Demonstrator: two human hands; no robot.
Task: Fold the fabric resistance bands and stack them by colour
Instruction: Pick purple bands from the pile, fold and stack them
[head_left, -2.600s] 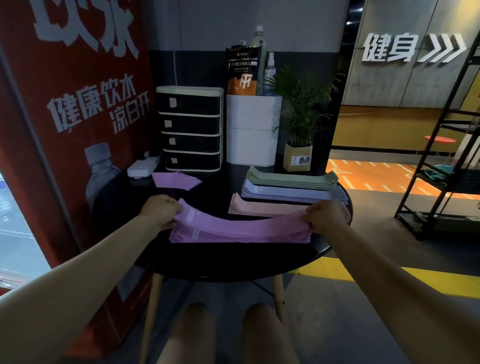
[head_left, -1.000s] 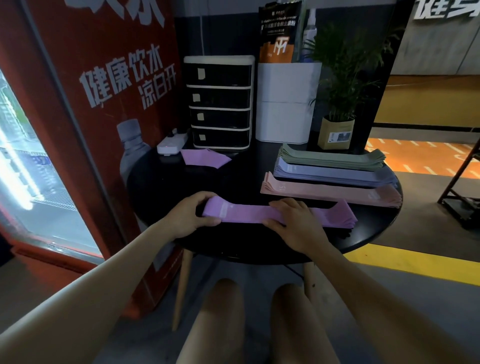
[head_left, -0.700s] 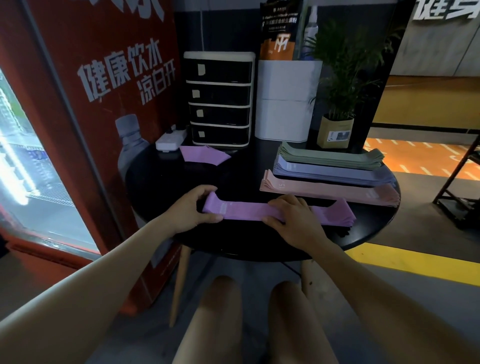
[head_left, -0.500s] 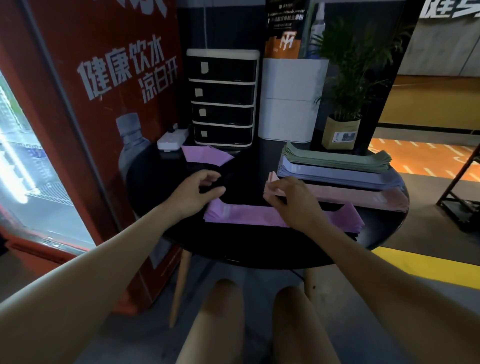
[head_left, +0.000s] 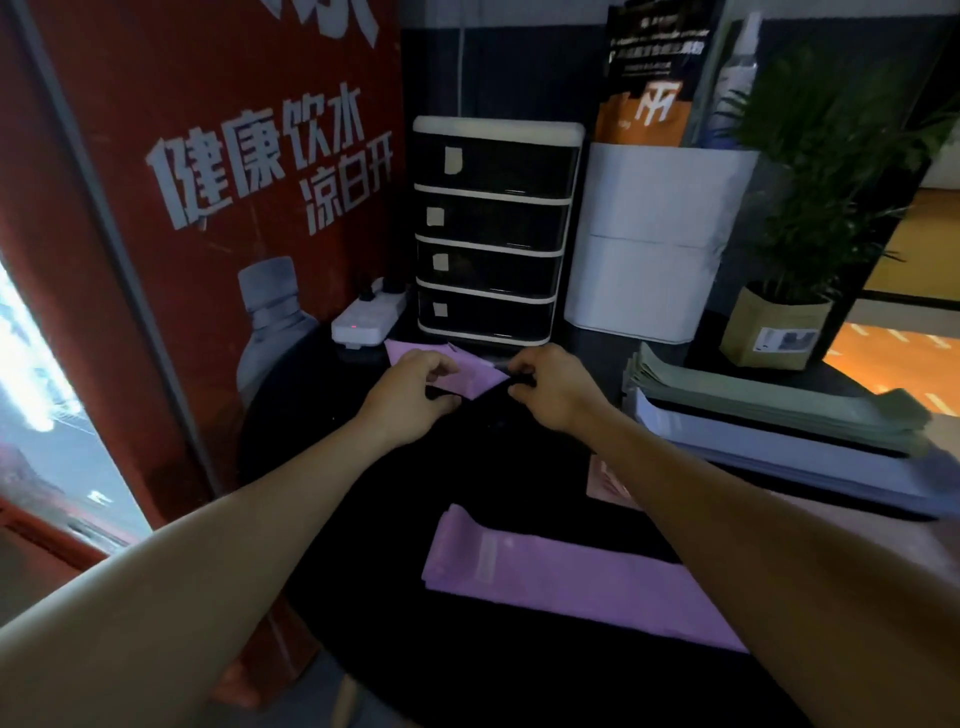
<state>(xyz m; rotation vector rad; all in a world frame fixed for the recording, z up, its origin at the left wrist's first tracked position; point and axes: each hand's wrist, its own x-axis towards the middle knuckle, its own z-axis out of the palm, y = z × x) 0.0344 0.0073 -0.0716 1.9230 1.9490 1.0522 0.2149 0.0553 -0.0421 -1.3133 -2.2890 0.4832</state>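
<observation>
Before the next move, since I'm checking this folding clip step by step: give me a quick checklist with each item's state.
1. Left hand grips the small purple band: ok.
2. Right hand pinches its other end: ok.
3. Purple stack lies flat near the table's front: ok.
4. Band lifted off the table: cannot tell.
5. Green pile atop lavender pile, tidy: ok.
6. Pink pile tidy: cannot tell, mostly behind the right forearm.
</observation>
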